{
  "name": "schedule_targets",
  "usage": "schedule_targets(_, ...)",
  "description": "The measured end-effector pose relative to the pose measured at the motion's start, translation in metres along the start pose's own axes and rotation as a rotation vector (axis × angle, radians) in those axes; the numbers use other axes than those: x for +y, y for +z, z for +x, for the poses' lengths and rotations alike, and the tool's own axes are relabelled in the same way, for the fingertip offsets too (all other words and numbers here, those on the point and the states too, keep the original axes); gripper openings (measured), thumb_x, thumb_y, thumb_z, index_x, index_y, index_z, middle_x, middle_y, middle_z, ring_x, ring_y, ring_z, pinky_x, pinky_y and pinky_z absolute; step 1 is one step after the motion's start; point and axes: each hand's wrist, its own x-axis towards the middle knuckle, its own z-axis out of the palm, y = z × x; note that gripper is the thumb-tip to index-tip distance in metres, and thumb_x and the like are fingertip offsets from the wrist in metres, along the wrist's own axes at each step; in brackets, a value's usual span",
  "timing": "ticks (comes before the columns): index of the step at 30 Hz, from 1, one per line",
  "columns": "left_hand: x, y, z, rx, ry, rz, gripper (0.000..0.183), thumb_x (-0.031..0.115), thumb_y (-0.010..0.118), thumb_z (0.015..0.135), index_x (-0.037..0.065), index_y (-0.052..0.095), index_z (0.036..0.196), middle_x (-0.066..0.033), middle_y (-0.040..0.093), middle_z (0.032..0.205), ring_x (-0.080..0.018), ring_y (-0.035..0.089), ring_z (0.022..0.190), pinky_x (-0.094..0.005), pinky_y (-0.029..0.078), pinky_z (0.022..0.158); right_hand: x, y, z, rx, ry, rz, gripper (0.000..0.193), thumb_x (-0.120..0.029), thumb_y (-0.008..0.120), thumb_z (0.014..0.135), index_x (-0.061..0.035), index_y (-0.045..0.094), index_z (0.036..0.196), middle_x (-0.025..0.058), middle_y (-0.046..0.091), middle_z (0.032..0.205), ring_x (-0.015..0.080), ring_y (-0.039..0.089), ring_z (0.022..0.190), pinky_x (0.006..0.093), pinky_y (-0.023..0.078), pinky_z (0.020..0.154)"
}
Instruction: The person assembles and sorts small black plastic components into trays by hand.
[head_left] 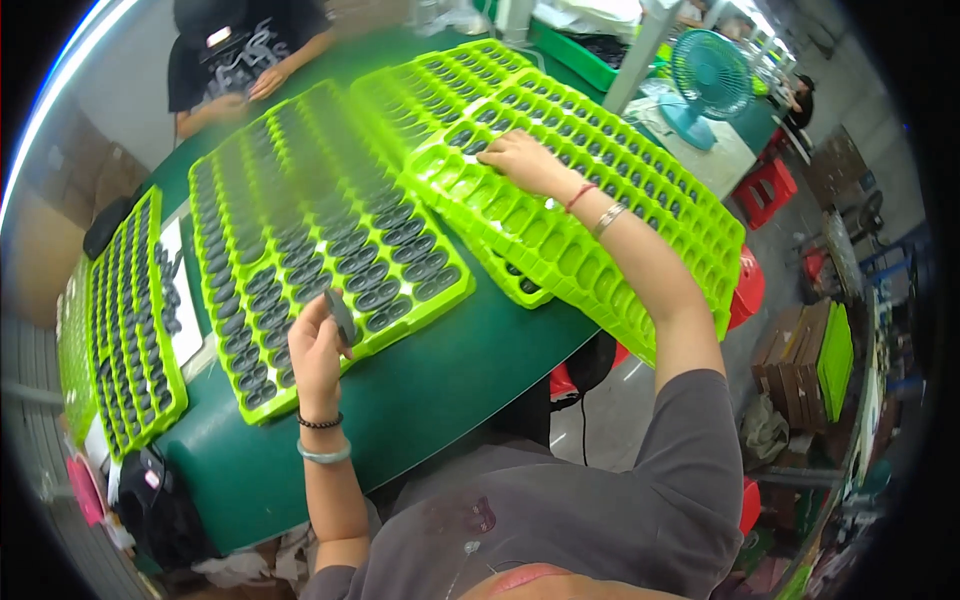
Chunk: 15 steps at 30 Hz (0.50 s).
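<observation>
While left hand [318, 345] pinches dark part [342, 316] | right hand [522, 160] flat, fingers spread, on green tray [560, 250]

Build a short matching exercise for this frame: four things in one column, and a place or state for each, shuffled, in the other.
Things:
1. left hand
2. right hand
3. teal fan
4. full green tray

Places or states:
A. stands on a side surface at the upper right, beyond the green table
B. lies flat on the table, its pockets filled with dark parts
C. holds a small dark part above the tray's near edge
D. rests on the partly empty green tray

Pairs: 1-C, 2-D, 3-A, 4-B
</observation>
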Motion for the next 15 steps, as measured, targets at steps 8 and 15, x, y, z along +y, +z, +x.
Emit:
schedule_targets(8,-0.023,0.028,-0.011,-0.059,-0.099,-0.105,0.021,0.003,0.039,0.087,0.002,0.056,0.099,-0.0013,0.055,0.070,-0.0030,0.040,0.048,-0.0186,0.039,0.040,-0.005,-0.008,0.006,-0.024,0.002,0.000,0.025,-0.006,0.059,0.073,-0.0097,0.061,0.098,0.0061,0.059,0.092,0.0233,0.056,0.094,0.0352,0.043,0.082)
schedule_targets(15,-0.015,0.036,-0.017,-0.084,-0.121,-0.128,0.018,0.002,0.039,0.086,0.002,0.055,0.096,-0.0017,0.055,0.070,-0.0037,0.041,0.049,-0.0180,0.038,0.041,-0.007,-0.012,0.004,-0.001,0.021,0.029,0.025,-0.006,0.063,0.071,-0.0086,0.062,0.096,0.0072,0.059,0.091,0.0232,0.056,0.091,0.0357,0.044,0.081)
